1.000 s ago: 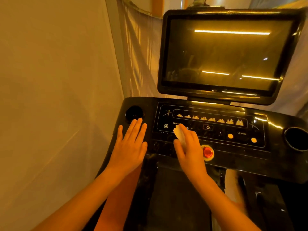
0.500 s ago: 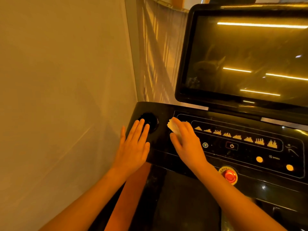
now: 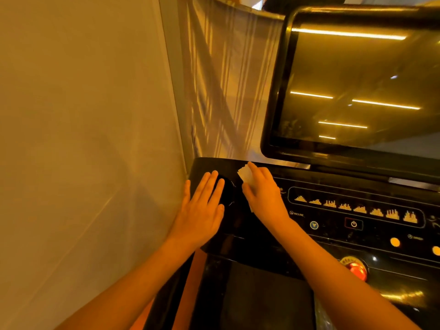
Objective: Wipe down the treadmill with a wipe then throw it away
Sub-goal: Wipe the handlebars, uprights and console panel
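Note:
The black treadmill console (image 3: 333, 236) fills the lower right, with a large dark screen (image 3: 357, 86) above it. My right hand (image 3: 264, 194) presses a small white wipe (image 3: 245, 175) flat against the console's far left top, next to the round cup holder (image 3: 226, 191). Most of the wipe is hidden under my fingers. My left hand (image 3: 202, 206) lies flat with straight fingers on the console's left end, its fingertips over the cup holder's rim.
A pale wall (image 3: 83, 139) stands close on the left, with a striped sheer curtain (image 3: 221, 79) behind the console. A red stop button (image 3: 356, 270), orange buttons (image 3: 395, 242) and a power key (image 3: 354, 224) sit on the panel. The dark belt (image 3: 262, 298) lies below.
My right hand has slid the wipe left and away across the panel, from near the red button to the console's far left corner. The view has turned left. My left hand stays flat.

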### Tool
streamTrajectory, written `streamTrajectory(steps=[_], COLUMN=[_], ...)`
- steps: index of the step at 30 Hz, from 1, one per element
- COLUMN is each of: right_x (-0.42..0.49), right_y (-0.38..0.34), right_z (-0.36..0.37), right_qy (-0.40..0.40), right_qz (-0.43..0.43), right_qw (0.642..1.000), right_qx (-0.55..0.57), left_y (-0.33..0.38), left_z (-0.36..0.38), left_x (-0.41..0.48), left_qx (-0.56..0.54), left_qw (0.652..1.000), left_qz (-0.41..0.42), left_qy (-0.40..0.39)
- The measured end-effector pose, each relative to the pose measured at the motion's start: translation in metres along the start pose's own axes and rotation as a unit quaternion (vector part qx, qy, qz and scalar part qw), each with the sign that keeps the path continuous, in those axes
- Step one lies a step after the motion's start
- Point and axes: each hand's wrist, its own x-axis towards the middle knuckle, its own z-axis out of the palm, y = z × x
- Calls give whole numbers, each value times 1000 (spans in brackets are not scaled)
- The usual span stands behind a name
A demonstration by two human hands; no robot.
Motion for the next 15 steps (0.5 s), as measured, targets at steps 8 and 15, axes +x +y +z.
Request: streamTrajectory(steps=[8,15], right_x=[17,-2], right_y=[5,38], right_z=[8,-7], right_qy=[23,49], right_qz=[-26,-69], right_qw=[999,992], right_qx=[-3,-96], left_y=[-2,36], left_z=[23,31], left_x=[29,41], left_qx=[-35,-37], left_qw=[999,998], left_qz=[-6,30], left_qy=[-7,-51])
